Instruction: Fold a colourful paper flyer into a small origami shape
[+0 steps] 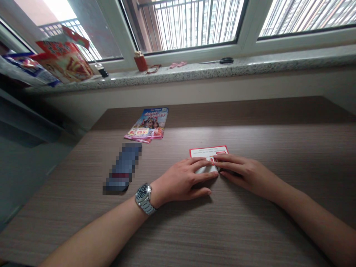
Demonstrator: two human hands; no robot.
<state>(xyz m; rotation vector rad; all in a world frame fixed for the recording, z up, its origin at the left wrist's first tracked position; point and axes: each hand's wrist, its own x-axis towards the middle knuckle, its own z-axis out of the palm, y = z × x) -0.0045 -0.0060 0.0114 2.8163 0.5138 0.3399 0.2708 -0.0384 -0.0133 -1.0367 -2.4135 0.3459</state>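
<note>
A white printed leaflet with a red border (205, 151) lies flat on the wooden table in front of me. My left hand (189, 178) rests over its left and near part, palm down, with the fingers stretched out and apart. From the right, my right hand (241, 170) reaches onto the leaflet, its fingers extended and the fingertips on the paper near a small red-marked patch. The tips of both hands almost meet there. Much of the leaflet's lower part is hidden under my fingers. A silver wristwatch (144, 198) is on my left wrist.
Colourful flyers (151, 124) lie at the back left of the wooden table (264, 129), with a dark blue pixelated oblong (124, 167) nearer me. The stone windowsill (191, 74) holds snack bags (66, 61), a red-brown lidded container (140, 62) and black-handled scissors (226, 60).
</note>
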